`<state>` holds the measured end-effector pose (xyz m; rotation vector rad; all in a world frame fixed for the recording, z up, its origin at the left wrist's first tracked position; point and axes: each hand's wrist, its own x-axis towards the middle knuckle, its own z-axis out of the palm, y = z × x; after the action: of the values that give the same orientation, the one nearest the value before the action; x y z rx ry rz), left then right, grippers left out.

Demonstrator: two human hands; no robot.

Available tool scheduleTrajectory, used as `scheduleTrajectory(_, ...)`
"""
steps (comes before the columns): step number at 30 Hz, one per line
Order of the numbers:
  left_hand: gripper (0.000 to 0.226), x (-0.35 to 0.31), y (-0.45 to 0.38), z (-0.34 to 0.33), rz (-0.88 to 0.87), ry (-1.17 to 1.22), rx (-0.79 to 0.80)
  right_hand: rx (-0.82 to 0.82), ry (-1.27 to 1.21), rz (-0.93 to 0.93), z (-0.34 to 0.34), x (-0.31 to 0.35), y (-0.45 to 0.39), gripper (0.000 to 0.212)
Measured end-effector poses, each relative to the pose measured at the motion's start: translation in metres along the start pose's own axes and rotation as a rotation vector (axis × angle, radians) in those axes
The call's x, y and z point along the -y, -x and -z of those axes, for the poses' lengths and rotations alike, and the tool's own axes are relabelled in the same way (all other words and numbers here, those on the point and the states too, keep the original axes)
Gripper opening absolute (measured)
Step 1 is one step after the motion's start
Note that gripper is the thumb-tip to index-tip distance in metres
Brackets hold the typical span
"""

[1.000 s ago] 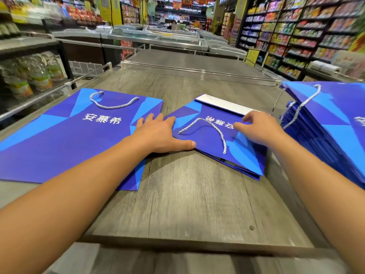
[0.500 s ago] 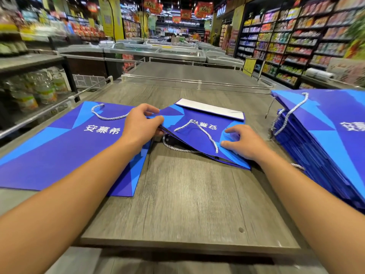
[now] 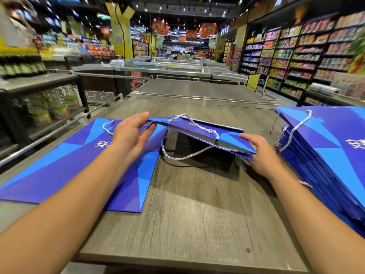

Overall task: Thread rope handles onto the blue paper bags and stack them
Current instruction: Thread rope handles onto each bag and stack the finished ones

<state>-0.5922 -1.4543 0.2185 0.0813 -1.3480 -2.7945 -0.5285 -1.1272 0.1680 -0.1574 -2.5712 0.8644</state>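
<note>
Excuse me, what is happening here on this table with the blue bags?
A person holds one folded blue paper bag above the grey table, left hand at one end, right hand at the other. One rope handle hangs beneath. One bag lies flat left; a stack sits right.

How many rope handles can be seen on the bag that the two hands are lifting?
2. One rope handle lies on top of the lifted bag. The other rope handle hangs below it, over the table. None seems hidden.
</note>
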Motion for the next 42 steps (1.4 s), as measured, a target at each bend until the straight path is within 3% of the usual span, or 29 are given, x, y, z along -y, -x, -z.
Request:
scheduleTrajectory(3,0.013,-0.003,0.004,-0.004,-0.050,0.042,0.070,-0.172,-0.038,0.002,-0.001,0.005,0.000,0.040)
scheduleTrajectory(5,0.023,-0.006,0.007,-0.006,-0.051,0.109,0.133,-0.286,-0.109,-0.043,0.002,0.012,0.002,0.019)
scheduleTrajectory(8,0.018,-0.009,0.011,-0.005,-0.097,0.052,0.195,-0.354,-0.227,-0.018,0.007,0.026,0.006,0.010)
scheduleTrajectory(15,0.033,-0.003,0.017,-0.011,-0.394,-0.293,0.234,-0.394,-0.517,-0.075,0.011,0.040,0.010,0.011)
scheduleTrajectory(20,0.043,0.003,0.003,-0.002,-0.483,-0.408,0.263,-0.407,-0.595,-0.053,0.013,0.047,0.011,0.025)
scheduleTrajectory(26,0.010,0.018,-0.001,-0.002,-0.526,-0.602,0.186,-0.377,-0.883,-0.129,0.015,0.063,0.015,0.029)
scheduleTrajectory(28,0.012,0.025,-0.002,0.000,-0.510,-0.670,0.199,-0.388,-0.933,-0.179,0.018,0.066,0.015,0.029)
scheduleTrajectory(32,0.015,0.027,0.002,-0.001,-0.519,-0.719,0.225,-0.435,-0.935,-0.210,0.023,0.064,0.014,0.031)
scheduleTrajectory(37,0.015,0.027,0.011,-0.012,-0.560,-0.656,0.249,-0.563,-0.871,-0.109,0.027,0.058,0.011,0.043)
scheduleTrajectory(42,0.011,0.019,0.018,-0.020,-0.657,-0.568,0.153,-0.383,-0.645,-0.033,0.015,0.048,0.011,0.011)
